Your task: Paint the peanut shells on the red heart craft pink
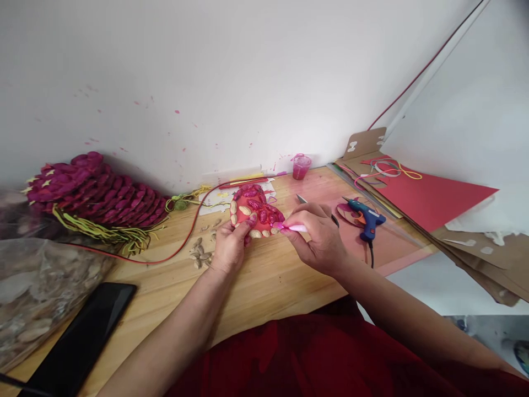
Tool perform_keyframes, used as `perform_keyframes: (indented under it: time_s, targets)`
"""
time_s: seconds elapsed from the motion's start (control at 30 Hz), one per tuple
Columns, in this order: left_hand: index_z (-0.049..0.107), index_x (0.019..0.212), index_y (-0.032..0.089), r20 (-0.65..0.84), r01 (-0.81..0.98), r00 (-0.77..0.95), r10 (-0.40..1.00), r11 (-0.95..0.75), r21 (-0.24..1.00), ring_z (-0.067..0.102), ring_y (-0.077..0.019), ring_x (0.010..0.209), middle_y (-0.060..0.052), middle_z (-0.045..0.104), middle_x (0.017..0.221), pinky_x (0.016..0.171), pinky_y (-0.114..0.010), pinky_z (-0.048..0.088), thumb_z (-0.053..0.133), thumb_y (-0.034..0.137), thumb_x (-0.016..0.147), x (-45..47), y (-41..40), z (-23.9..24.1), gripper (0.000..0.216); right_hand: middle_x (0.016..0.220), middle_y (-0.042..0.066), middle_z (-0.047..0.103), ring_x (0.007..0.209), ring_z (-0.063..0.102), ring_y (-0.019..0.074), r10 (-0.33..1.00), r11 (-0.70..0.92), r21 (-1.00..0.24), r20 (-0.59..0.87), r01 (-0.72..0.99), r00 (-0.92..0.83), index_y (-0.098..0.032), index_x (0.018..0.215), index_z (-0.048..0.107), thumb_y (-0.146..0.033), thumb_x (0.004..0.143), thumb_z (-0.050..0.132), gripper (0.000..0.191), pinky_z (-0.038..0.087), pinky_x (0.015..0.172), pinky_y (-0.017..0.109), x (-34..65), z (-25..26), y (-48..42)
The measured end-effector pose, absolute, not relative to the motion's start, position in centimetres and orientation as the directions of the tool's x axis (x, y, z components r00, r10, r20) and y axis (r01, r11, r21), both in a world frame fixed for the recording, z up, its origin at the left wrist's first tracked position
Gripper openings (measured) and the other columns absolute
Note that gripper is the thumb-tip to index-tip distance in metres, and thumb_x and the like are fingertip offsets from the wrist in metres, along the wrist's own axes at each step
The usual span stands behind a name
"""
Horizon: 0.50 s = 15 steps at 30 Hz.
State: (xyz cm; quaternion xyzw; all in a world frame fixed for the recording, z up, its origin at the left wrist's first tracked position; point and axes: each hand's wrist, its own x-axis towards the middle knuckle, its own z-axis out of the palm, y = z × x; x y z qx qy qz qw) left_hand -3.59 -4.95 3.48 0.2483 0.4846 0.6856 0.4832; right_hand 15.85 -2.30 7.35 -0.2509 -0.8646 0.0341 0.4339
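A red heart-shaped craft piece (255,212) lies on the wooden table (264,275), edged with pale shells and partly covered with pink-painted ones. My left hand (231,245) grips its near left edge, fingers closed on it. My right hand (318,234) pinches a pink-handled paintbrush (291,227), whose tip touches the lower right edge of the heart.
A blue glue gun (367,218) and scissors lie right of my hands. A cup of pink paint (301,165) stands by the wall. Magenta shell crafts (91,193) are stacked at left, loose shells (200,253) nearby, a black phone (82,336) and a bag of shells (37,292) at near left. Red paper and cardboard lie at right.
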Motion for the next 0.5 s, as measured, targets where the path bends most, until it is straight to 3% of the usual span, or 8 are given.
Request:
perform_keyframes:
  time_s: [0.17,0.5]
  targets:
    - [0.058,0.058,0.018,-0.135,-0.434,-0.412,0.901,-0.064,0.898,0.036,-0.0051,0.039,0.005,0.054,0.049,0.039,-0.021,0.024,0.094,0.039,0.05,-3.5,-4.9,3.4,0.043,0.086,0.001,0.074,0.089,0.067,0.021,0.501,0.849,-0.305,0.723,0.431,-0.475,-0.024,0.094,0.06,-0.023,0.096,0.062,0.003,0.041,0.085,0.04,16.3,8.2,-2.3]
    - [0.061,0.061,0.017,-0.064,-0.361,-0.441,0.895,-0.111,0.926,0.039,-0.0058,0.042,0.004,0.057,0.053,0.041,-0.023,0.028,0.093,0.043,0.058,-3.7,-4.8,2.4,0.041,0.084,0.002,0.071,0.079,0.064,0.0203,0.656,0.745,-0.49,0.663,0.453,-0.361,-0.024,0.093,0.061,-0.027,0.095,0.063,0.004,0.042,0.074,0.036,16.5,7.5,-1.0]
